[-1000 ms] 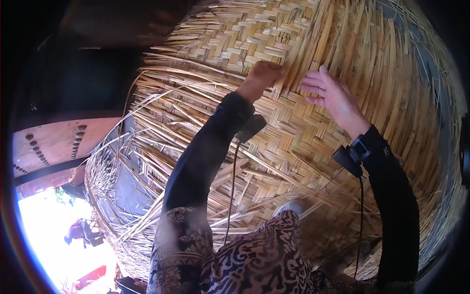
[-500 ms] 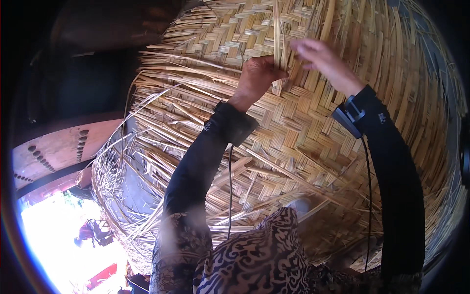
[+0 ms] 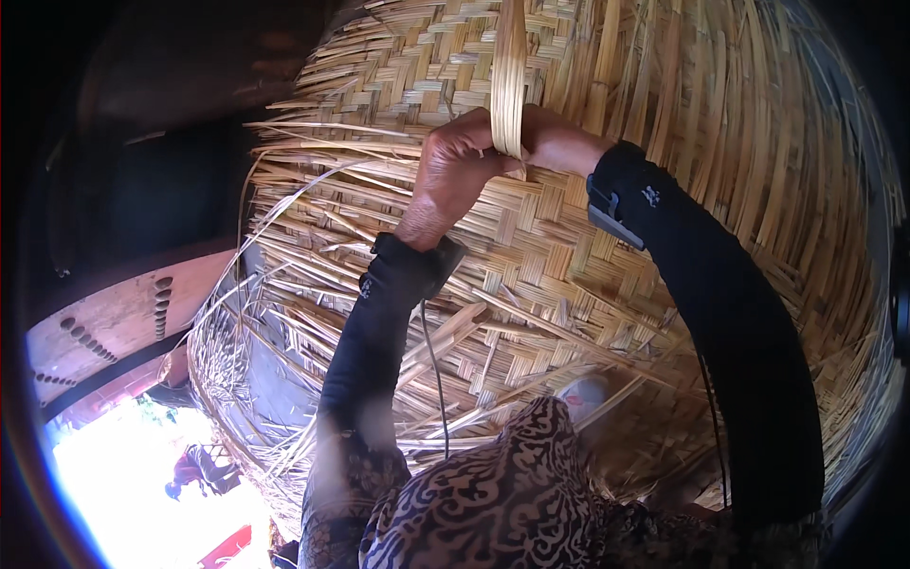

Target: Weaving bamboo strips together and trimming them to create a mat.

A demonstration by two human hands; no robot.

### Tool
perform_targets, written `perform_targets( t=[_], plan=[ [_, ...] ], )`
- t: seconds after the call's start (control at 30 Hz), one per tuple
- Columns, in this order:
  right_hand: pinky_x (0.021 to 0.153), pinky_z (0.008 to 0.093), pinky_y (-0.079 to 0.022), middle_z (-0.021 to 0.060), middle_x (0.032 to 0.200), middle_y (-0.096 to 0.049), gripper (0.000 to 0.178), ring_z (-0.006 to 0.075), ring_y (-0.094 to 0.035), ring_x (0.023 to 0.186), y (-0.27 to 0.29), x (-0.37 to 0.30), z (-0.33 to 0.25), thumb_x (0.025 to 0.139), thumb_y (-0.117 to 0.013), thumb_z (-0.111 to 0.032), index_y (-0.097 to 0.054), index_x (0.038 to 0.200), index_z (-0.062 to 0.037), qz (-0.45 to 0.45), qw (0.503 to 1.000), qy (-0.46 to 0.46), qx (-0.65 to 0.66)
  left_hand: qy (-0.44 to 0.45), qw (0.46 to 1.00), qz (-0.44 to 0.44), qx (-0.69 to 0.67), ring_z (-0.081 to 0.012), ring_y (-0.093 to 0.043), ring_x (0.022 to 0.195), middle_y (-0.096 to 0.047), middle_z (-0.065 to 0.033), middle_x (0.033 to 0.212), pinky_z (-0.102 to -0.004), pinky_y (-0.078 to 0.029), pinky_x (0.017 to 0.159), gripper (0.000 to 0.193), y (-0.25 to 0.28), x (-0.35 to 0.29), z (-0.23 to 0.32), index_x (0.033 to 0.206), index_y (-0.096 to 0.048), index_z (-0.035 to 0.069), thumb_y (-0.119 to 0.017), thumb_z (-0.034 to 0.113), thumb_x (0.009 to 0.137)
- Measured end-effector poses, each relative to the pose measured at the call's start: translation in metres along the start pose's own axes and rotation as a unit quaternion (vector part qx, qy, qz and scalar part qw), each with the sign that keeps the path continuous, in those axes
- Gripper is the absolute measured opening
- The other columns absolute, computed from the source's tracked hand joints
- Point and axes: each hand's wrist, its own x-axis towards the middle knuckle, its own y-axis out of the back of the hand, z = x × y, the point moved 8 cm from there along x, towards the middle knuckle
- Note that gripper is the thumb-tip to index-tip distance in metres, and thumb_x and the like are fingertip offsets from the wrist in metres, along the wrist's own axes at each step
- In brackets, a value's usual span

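A person's two bare hands meet at a long, flat, pale-yellow strip of split plant fibre [image 3: 509,81] over the upper middle of a broad, straw-coloured mat of herringbone weave [image 3: 569,247]. The left hand [image 3: 453,166] is closed in a narrow grip at the strip's lower end, thumb and fingers drawn together, while the strip rises from there toward the top edge of the view. The right hand [image 3: 559,140] reaches in from the other side, just beside the strip; its fingers are hidden, and whether they hold anything cannot be told. Loose, unwoven ends [image 3: 313,213] fan out along the mat's left side, above a patch of smooth grey floor [image 3: 277,384], and long parallel strips [image 3: 749,161] run down its right. Both forearms wear black sleeves [image 3: 735,313], each with a dark boxy device [image 3: 614,216] at the wrist. Below, a dark-and-pale garment in a scrolling pattern [image 3: 493,484] covers the person's lap, with a whitish, rounded object [image 3: 581,391], partly hidden, just beyond it. At lower left, in bright light, another person [image 3: 204,471] appears in the distance near a red object [image 3: 227,547] too washed out to identify.
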Motion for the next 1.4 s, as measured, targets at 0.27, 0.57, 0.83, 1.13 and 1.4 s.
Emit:
perform_targets(
  t=[0.27, 0.57, 0.83, 1.13, 1.4],
  plan=[
    [0.066, 0.0374, -0.045, 0.0168, 0.079, -0.060, 0.022, 0.0336, -0.057, 0.077, -0.007, -0.002, 0.006, 0.071, -0.055, -0.023, -0.058, 0.081, -0.0040, 0.006, 0.997, -0.025, -0.075, -0.036, 0.998, -0.024, 0.047, -0.0100, -0.055, 0.077, -0.060, -0.0015, 0.078, -0.0243, -0.044, 0.072, 0.017, -0.002, -0.005, 0.020, 0.076, -0.064, 0.005, -0.062, -0.008, 0.063],
    [0.057, 0.0315, -0.045, 0.0095, 0.067, -0.060, 0.016, 0.0177, -0.059, 0.061, 0.010, -0.001, -0.005, 0.072, -0.052, -0.018, -0.062, 0.076, -0.0055, -0.105, 0.983, -0.122, -0.088, -0.035, 0.998, -0.026, 0.048, -0.0099, -0.055, 0.077, -0.061, -0.0017, 0.079, -0.0246, -0.045, 0.072, 0.018, -0.005, -0.006, 0.021, 0.077, -0.064, 0.006, -0.061, -0.008, 0.065],
    [0.054, 0.0190, -0.047, 0.0046, 0.082, -0.062, 0.019, 0.0098, -0.060, 0.069, 0.079, -0.059, 0.010, 0.085, -0.048, -0.018, -0.059, 0.094, -0.0049, 0.134, 0.954, -0.263, -0.047, -0.005, 0.997, -0.016, 0.077, -0.0113, -0.055, 0.083, -0.060, -0.0046, 0.090, -0.0242, -0.047, 0.069, 0.028, -0.001, 0.016, -0.007, 0.096, -0.059, 0.004, -0.059, -0.005, 0.070],
    [0.059, 0.0209, -0.051, 0.0073, 0.072, -0.061, 0.019, 0.0128, -0.060, 0.065, 0.048, -0.139, 0.009, 0.084, -0.050, -0.015, -0.059, 0.091, 0.0004, 0.197, 0.921, -0.307, 0.134, 0.149, 0.986, -0.012, 0.078, -0.0157, -0.056, 0.085, -0.058, -0.0141, 0.100, -0.0261, -0.046, 0.071, 0.050, 0.002, 0.039, -0.088, 0.120, -0.038, -0.001, -0.057, 0.016, 0.077],
    [0.055, 0.0268, -0.046, 0.0103, 0.066, -0.059, 0.017, 0.0136, -0.057, 0.058, 0.043, -0.180, -0.025, 0.081, -0.052, -0.015, -0.058, 0.083, 0.0009, 0.154, 0.954, -0.256, 0.020, 0.235, 0.970, 0.032, -0.047, -0.0121, -0.053, 0.079, -0.057, -0.0045, 0.086, -0.0266, -0.043, 0.070, 0.042, -0.003, 0.046, -0.073, 0.116, -0.044, 0.002, -0.054, 0.014, 0.077]
  ],
)
